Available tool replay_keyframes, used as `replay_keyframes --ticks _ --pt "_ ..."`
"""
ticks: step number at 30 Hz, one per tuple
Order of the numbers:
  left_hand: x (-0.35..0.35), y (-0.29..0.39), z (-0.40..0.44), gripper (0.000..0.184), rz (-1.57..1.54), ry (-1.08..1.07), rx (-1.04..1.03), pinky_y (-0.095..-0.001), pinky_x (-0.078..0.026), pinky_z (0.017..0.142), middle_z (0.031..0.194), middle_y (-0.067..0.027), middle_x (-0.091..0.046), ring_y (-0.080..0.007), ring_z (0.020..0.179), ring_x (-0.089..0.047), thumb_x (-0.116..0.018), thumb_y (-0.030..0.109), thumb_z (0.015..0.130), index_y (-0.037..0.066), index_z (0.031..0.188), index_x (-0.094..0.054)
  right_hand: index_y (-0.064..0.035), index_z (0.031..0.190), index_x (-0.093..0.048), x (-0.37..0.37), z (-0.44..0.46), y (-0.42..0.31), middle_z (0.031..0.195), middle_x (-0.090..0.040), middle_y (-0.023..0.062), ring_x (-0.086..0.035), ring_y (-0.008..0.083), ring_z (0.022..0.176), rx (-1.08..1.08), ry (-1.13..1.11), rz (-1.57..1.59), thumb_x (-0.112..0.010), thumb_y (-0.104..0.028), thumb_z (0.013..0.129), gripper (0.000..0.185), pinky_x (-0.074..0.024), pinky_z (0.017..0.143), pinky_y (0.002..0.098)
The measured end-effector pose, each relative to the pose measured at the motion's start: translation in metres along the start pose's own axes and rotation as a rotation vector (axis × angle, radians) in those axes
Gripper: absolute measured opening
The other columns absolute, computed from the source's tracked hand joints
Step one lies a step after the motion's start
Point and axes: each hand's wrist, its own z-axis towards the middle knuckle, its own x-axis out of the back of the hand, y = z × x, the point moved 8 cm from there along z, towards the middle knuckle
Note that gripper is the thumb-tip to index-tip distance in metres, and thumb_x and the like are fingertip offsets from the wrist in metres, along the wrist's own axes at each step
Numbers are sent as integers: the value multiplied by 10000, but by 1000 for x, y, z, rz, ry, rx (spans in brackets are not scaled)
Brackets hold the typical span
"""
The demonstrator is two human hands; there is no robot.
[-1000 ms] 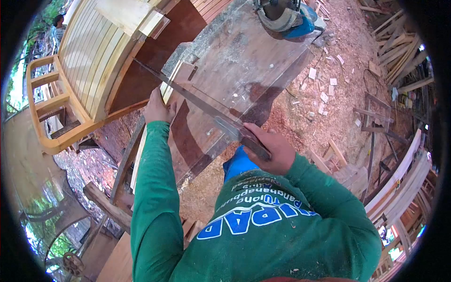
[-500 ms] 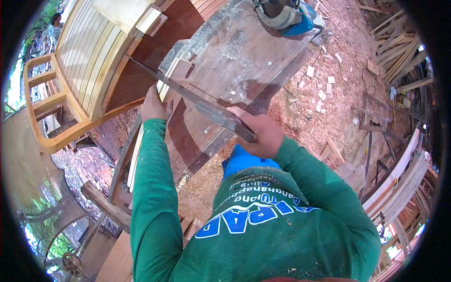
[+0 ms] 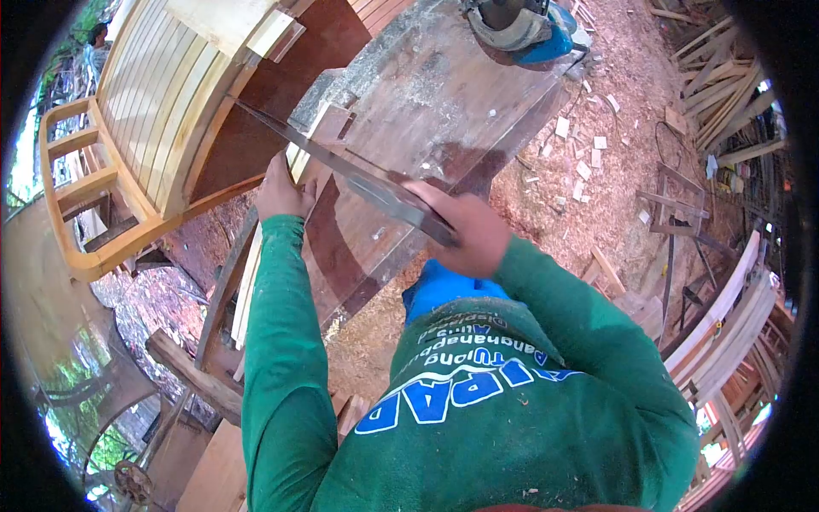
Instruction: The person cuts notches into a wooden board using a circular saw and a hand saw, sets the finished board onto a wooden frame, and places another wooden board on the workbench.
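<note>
My right hand (image 3: 472, 232) is closed around the handle end of a handsaw (image 3: 354, 177). The long, narrowing blade points up and to the left, and it crosses over a pale wooden strip (image 3: 297, 160) near the edge of the worktable. My left hand (image 3: 283, 189) grips this strip just on the near side of the blade, its thumb toward the table. Beyond the blade, a small pale wood block (image 3: 331, 125) lies by the strip's far end. Whether the saw teeth touch the wood cannot be made out.
The dusty brown worktable (image 3: 409, 94) carries a blue power tool (image 3: 542, 38) at its far corner. A curved slatted wooden piece with an open frame (image 3: 102, 183) stands at left. Shavings and offcuts (image 3: 584, 171) cover the ground; lumber (image 3: 725, 94) is stacked at right.
My right hand has shifted slightly forward and left with the saw. My left hand stays in place on the strip.
</note>
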Motion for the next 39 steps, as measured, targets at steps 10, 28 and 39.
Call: replay_keyframes --ticks 10,28,39 --pt "-7 -5 2 763 33 -78 81 -553 -566 879 1224 -195 -702 -436 1079 -694 -849 349 776 142 1406 -470 -128 1507 -417 0 -3 8 904 -697 272 -684 476 865 -19 -29 -20 -711 -109 812 756 -550 744 536" --pt "-8 -6 0 821 26 -175 138 -509 -554 942 1369 -192 -628 -402 1184 -656 -843 332 778 80 1456 -456 -127 1532 -415 -1 -1 16 910 -701 259 -694 465 870 30 -12 -29 -712 -91 806 785 -549 747 536" --pt "-2 -1 2 767 7 -106 94 -557 -563 881 1240 -210 -691 -440 1095 -685 -843 352 779 135 1415 -474 -106 1526 -395 -2 3 19 916 -694 291 -690 475 898 31 -45 33 -736 -133 794 808 -545 773 558"
